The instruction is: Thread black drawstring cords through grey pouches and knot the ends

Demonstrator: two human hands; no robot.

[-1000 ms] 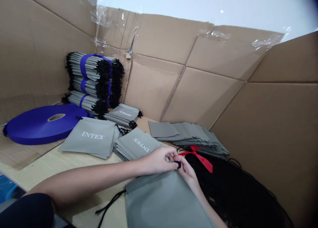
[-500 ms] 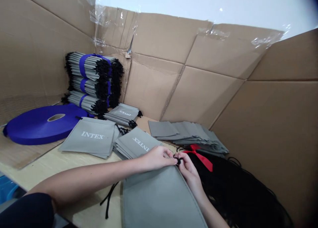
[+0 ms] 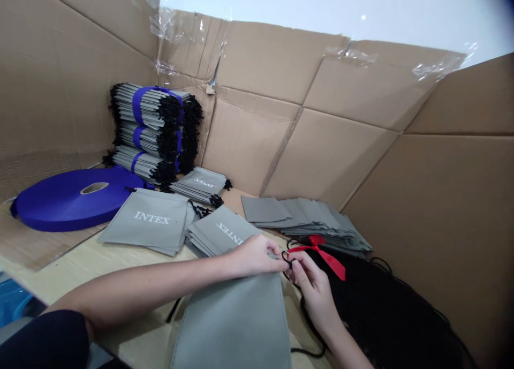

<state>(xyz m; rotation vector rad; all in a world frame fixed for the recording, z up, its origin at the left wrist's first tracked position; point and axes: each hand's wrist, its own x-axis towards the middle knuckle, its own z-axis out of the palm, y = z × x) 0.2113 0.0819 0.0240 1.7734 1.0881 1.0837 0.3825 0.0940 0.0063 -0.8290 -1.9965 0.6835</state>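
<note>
1. The left hand (image 3: pixel 257 256) has its thumb and forefinger pinched on the black cord (image 3: pixel 286 257) at the upper right corner of the grey drawstring pouch (image 3: pixel 236 326).
2. The right hand (image 3: pixel 311 278) grips the same cord between thumb and fingertips, just beside the left; a small loop shows between them.
3. Half a second ago the hands were bunched over a compact dark knot; now they are slightly further apart and the loop has opened.
4. The pouch hangs below the left hand over the near part of the table (image 3: pixel 72 262). It has swung leftward, baring tabletop beside the right forearm, where a loose length of black cord (image 3: pixel 308 318) now shows.
5. The cord end (image 3: pixel 173 310) on the left, earlier seen as two strands, is now mostly hidden.
6. Beyond the hands lie flat INTEX-printed pouches in a left pile (image 3: pixel 144 221), a middle pile (image 3: pixel 225 232) and a rear pile (image 3: pixel 201 186); whether they contain anything cannot be told.
7. To the right are overlapping plain grey pouches (image 3: pixel 305 216), a red ribbon (image 3: pixel 333 264) and a black cord heap (image 3: pixel 385 310).
8. Taped cardboard walls (image 3: pixel 257 128) enclose the work area, holding strapped pouch bundles (image 3: pixel 140 133) and a purple webbing roll (image 3: pixel 60 203) at left.
9. A blue plastic item (image 3: pixel 14 299) sits low at the left edge, cut off by the frame.
</note>
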